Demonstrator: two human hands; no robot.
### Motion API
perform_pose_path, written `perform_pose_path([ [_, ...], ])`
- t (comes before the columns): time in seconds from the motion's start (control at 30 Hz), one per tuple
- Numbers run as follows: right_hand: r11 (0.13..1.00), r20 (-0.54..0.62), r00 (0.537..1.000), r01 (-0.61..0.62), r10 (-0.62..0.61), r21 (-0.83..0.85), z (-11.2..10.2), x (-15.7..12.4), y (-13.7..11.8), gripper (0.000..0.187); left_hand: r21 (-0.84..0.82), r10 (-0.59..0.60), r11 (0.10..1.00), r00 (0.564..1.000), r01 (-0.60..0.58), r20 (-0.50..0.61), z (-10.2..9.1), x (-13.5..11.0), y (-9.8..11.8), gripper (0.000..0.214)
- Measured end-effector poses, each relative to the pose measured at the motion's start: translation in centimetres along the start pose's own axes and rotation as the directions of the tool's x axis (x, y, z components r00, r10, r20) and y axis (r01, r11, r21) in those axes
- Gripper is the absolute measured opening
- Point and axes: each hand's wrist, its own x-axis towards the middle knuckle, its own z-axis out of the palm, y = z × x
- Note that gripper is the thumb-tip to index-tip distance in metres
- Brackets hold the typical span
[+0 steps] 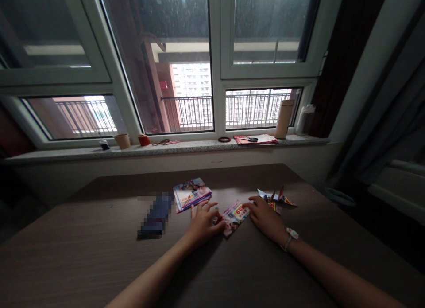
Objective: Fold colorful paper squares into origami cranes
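Observation:
A small sheet of colourful printed paper (234, 216) lies partly folded on the brown table (83, 237). My left hand (202, 221) rests on its left edge, fingers spread and pressing down. My right hand (264, 217) lies on its right edge, fingers pinching the paper's upper corner. A stack of similar printed sheets (191, 193) sits just beyond my left hand. Folded paper figures (277, 198) lie just past my right hand.
A dark flat object (156, 216), blurred out, lies left of the stack. The window sill holds a cup (122, 141), a red pot (144, 140), scissors (164, 142), a ring (224, 139), papers (255, 139) and a tall flask (284, 118). Curtains hang at right.

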Motion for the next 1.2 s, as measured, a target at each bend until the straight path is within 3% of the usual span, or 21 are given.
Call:
perform_pose_path([
  [0.17, 0.994, -0.064, 0.993, 0.095, -0.098, -0.06, -0.2, 0.5, -0.2, 0.025, 0.027, 0.156, 0.987, 0.986, -0.158, 0.066, -0.2, -0.4, 0.5, 0.037],
  [0.3, 0.99, -0.072, 0.989, 0.124, -0.129, -0.068, 0.3, 0.7, -0.8, 0.023, 0.014, 0.242, 0.969, 0.963, -0.246, 0.121, -0.4, -0.7, 0.8, 0.04],
  [0.9, 0.999, 0.019, 0.999, 0.039, -0.038, -0.027, 0.3, 1.2, -1.5, 0.027, 0.006, 0.213, 0.976, 0.965, -0.216, 0.156, -0.7, -0.7, 1.2, 0.033],
  [1.2, 0.996, 0.072, 0.993, 0.092, -0.092, 0.009, -0.4, 0.2, -1.9, 0.047, 0.007, 0.211, 0.977, 0.967, -0.214, 0.14, -0.4, -0.8, 1.0, 0.034],
])
